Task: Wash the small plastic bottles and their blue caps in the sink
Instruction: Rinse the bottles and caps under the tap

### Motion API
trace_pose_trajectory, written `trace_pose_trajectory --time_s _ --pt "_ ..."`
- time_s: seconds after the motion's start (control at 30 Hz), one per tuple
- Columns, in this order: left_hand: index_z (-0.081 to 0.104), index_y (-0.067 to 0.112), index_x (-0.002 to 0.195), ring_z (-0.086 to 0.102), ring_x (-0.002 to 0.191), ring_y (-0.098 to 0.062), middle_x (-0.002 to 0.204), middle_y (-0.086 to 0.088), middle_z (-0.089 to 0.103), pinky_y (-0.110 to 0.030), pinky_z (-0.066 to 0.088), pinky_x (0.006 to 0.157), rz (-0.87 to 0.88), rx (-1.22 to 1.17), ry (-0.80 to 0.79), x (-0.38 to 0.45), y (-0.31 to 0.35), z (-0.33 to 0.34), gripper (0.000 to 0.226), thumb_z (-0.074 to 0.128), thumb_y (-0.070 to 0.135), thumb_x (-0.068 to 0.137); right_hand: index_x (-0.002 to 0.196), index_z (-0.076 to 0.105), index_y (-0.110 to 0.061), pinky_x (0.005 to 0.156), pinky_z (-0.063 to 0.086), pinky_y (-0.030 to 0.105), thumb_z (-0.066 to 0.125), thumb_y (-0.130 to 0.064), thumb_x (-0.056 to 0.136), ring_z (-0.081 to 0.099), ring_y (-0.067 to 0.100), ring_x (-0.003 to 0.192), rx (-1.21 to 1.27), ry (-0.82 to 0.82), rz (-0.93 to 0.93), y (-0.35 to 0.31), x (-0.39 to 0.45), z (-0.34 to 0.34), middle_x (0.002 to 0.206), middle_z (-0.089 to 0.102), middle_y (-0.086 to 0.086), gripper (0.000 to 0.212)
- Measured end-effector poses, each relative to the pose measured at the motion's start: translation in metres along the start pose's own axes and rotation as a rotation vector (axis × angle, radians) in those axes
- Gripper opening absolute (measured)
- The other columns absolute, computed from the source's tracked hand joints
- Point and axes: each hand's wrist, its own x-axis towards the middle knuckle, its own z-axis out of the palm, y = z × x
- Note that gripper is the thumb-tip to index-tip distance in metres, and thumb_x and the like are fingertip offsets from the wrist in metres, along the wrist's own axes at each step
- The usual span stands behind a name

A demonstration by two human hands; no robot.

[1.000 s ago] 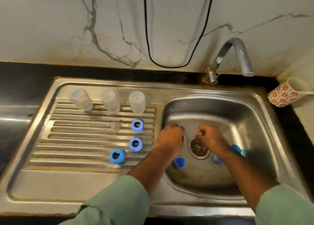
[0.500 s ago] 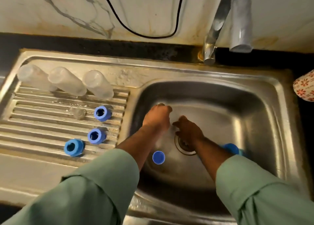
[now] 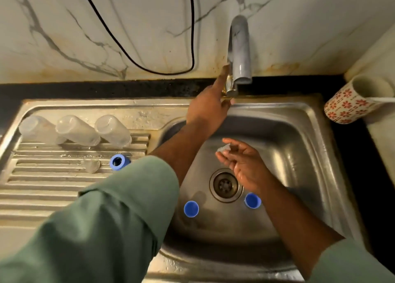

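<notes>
While nearest the rim, two blue caps sit loose on the basin floor: blue cap (image 3: 191, 208) near-left of the drain (image 3: 226, 185), second blue cap (image 3: 252, 200) near-right of it, partly behind the right forearm. Judged light, rigid, slick when wet; best pinched across the rim, open end up.

Right hand (image 3: 243, 163) just beyond the drain, palm up, fingers half-spread and loosely cupped, cradling a small clear piece (image 3: 223, 148) at the fingertips. Not clamped; too blurred to name, likely a clear insert or cap. Judged featherweight, easily washed out of the palm by a hard stream.

Left of the drain, on the ribbed drainboard (image 3: 53, 180): third blue cap (image 3: 118, 162) on its side, a small clear piece (image 3: 91, 165) just left of it. Farther back-left, three plastic bottles (image 3: 78, 130) lying side by side, touching. Thin-walled, light, prone to rolling; grip round the body.

Beyond the drain, left hand (image 3: 210, 107) reaching to the tap (image 3: 239, 54), fingers extended, tips at the tap's base. Whether the lever is gripped: cannot tell. No water seen running.
</notes>
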Motion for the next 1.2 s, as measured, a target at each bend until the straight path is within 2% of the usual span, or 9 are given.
trace_pose_trajectory --time_s 0.1,0.23,0.33,0.43,0.53,0.67,0.83,1.03,1.2 --pt "0.051 0.015 0.133 0.061 0.108 -0.031 0.122 -0.010 0.061 -0.046 0.051 0.092 -0.020 0.166 -0.095 0.009 0.023 -0.009 0.042 0.051 0.041 0.101 0.095 0.067 -0.004 0.079 0.058 0.028 0.065 0.014 0.081 0.067 0.021 0.084 -0.237 0.038 -0.172 -0.013 -0.014 0.012 0.086 0.069 0.011 0.022" --pt "0.057 0.002 0.123 0.062 0.108 -0.029 0.117 -0.013 0.063 -0.038 0.050 0.090 -0.161 0.001 -0.109 0.008 0.038 -0.016 0.040 0.054 0.036 0.101 0.085 0.066 0.000 0.065 0.049 0.010 0.076 0.009 0.075 0.064 -0.005 0.066 -0.492 0.153 -0.344 -0.024 -0.017 0.019 0.076 0.070 -0.005 0.017" --pt "0.061 0.000 0.120 0.063 0.109 -0.035 0.117 -0.017 0.066 -0.043 0.051 0.095 -0.182 -0.012 -0.036 0.010 0.040 -0.022 0.028 0.053 0.020 0.102 0.081 0.066 -0.007 0.066 0.046 0.007 0.079 0.006 0.072 0.063 -0.006 0.068 -0.665 0.212 -0.441 -0.026 -0.012 0.018 0.087 0.068 0.005 0.021" --pt "0.063 0.001 0.115 0.063 0.098 -0.035 0.112 -0.019 0.067 -0.040 0.051 0.085 -0.156 0.078 -0.011 0.016 0.035 -0.027 0.022 0.047 0.006 0.100 0.076 0.065 -0.012 0.067 0.041 0.002 0.082 0.004 0.068 0.058 -0.013 0.072 -0.855 0.232 -0.519 -0.027 -0.005 0.015 0.084 0.059 -0.006 0.024" --pt "0.064 0.004 0.114 0.053 0.082 -0.023 0.103 -0.012 0.064 -0.032 0.046 0.078 -0.167 0.081 0.008 0.022 0.032 -0.028 0.020 0.050 0.007 0.100 0.074 0.064 -0.013 0.065 0.041 0.004 0.082 0.001 0.067 0.055 -0.009 0.069 -1.022 0.203 -0.551 -0.023 0.004 0.008 0.081 0.055 -0.003 0.024" --pt "0.064 0.006 0.116 0.056 0.087 -0.023 0.111 -0.014 0.066 -0.033 0.048 0.082 -0.177 0.036 0.023 0.026 0.029 -0.025 0.020 0.052 0.010 0.100 0.072 0.057 -0.021 0.069 0.043 0.008 0.082 -0.002 0.069 0.054 -0.001 0.072 -1.113 0.158 -0.581 -0.010 0.014 0.001 0.084 0.057 -0.001 0.031" --pt "0.062 0.007 0.122 0.063 0.103 -0.029 0.119 -0.015 0.066 -0.033 0.048 0.084 -0.180 -0.006 0.054 0.026 0.025 -0.021 0.023 0.056 0.012 0.100 0.093 0.064 -0.010 0.078 0.057 0.026 0.074 -0.001 0.080 0.063 0.001 0.079 -1.067 0.180 -0.425 0.011 0.023 -0.008 0.087 0.063 -0.003 0.019" --pt "0.063 0.010 0.118 0.063 0.104 -0.032 0.116 -0.014 0.066 -0.031 0.046 0.078 -0.171 0.018 0.062 0.034 0.017 -0.015 0.021 0.055 0.012 0.099 0.090 0.069 -0.024 0.070 0.053 0.012 0.074 0.000 0.080 0.065 0.013 0.085 -0.907 0.277 -0.247 0.011 0.040 -0.009 0.106 0.064 0.014 0.027" --pt "0.065 0.013 0.114 0.064 0.098 -0.031 0.110 -0.012 0.067 -0.033 0.051 0.080 -0.176 0.048 0.060 0.037 0.013 -0.012 0.019 0.053 0.012 0.099 0.093 0.073 -0.006 0.083 0.059 0.044 0.065 0.003 0.086 0.070 0.031 0.084 -0.416 0.224 0.050 0.000 0.038 -0.013 0.090 0.073 0.017 0.014"
